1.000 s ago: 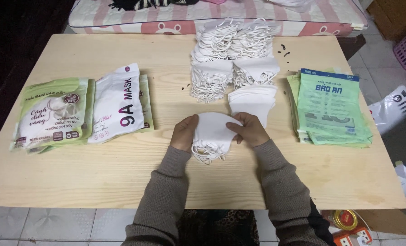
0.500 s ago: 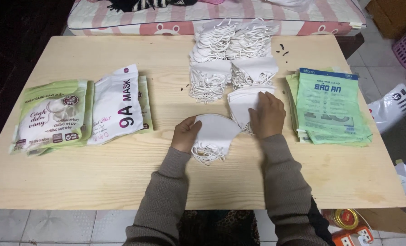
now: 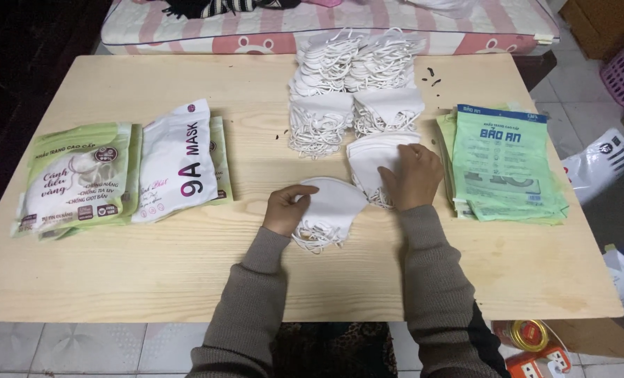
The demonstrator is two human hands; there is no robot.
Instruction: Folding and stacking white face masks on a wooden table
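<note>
At the far left of the frame a green pouch (image 3: 74, 180) is lying flat on the wooden table (image 3: 151, 273), with a white pouch (image 3: 175, 162) overlapping another green one beside it; what is inside them cannot be seen. Just left of centre, the left hand (image 3: 284, 210) is curling loosely around the left edge of a small stack of white face masks (image 3: 329, 210), thumb on top, pressing it down. Right of that, the right hand (image 3: 413, 175) is resting palm-down, fingers bent, on a second mask stack (image 3: 371, 157), touching its right side. Bigger mask piles (image 3: 357, 77) are sitting above, at upper centre. At the right, flat green bags (image 3: 504, 164) are lying stacked.
</note>
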